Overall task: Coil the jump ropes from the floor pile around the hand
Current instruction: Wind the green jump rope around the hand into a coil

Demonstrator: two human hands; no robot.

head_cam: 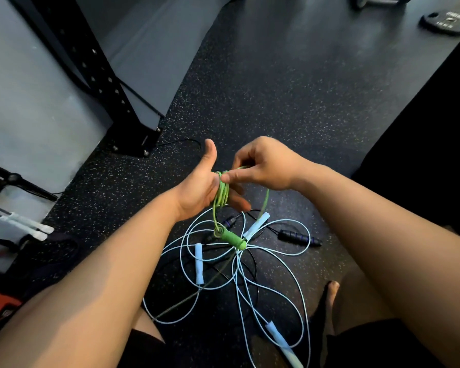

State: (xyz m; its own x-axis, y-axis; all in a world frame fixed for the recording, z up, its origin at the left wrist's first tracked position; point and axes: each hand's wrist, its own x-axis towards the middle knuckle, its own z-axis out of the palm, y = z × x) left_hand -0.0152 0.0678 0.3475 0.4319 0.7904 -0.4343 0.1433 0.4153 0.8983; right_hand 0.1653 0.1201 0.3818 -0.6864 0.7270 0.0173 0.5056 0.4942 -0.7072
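Centrally, thin green jump rope point(222, 192) coiled round flat-fingered left hand point(197, 187), right hand point(263, 166) pinching it, pale-blue ropes point(199, 264) at six o'clock

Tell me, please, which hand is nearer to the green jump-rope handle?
Left. The left hand, wrapped in green rope, sits just above the green handle; the right hand pinches the rope higher up, farther away.

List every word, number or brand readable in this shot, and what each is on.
Nothing reads clearly.
Round black weight plate, top right: pale raised lettering, too blurred to read.
Green jump rope and its handle: no print visible.
Pale blue rope handles: no print visible.
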